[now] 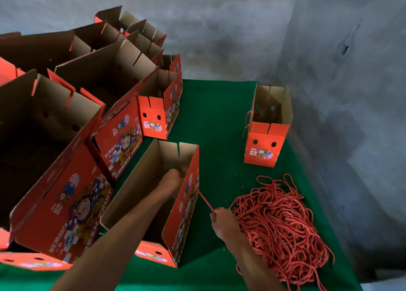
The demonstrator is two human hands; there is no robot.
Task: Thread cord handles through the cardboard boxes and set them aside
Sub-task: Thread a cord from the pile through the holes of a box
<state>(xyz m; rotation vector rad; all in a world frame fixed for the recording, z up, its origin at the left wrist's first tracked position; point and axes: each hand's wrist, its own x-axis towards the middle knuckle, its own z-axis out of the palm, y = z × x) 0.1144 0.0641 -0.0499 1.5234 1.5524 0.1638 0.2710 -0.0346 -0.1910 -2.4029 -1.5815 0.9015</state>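
An open red cardboard box (pixel 186 205) stands at the front middle of the green table. My left hand (pixel 171 179) reaches down inside it, near its right wall; what the fingers do there is hidden. A red cord (pixel 204 199) runs taut from that wall's outer side to my right hand (pixel 222 222), which pinches the cord's end just right of the box. A big tangled pile of red cords (pixel 276 229) lies right beside my right hand. Another red box (pixel 267 137) stands at the far right with a cord handle hanging on its left side.
Several open red boxes (pixel 72 123) crowd the left half of the green table (pixel 219 119), some leaning on one another. Grey concrete walls close in behind and on the right. The table's right edge runs just past the cord pile.
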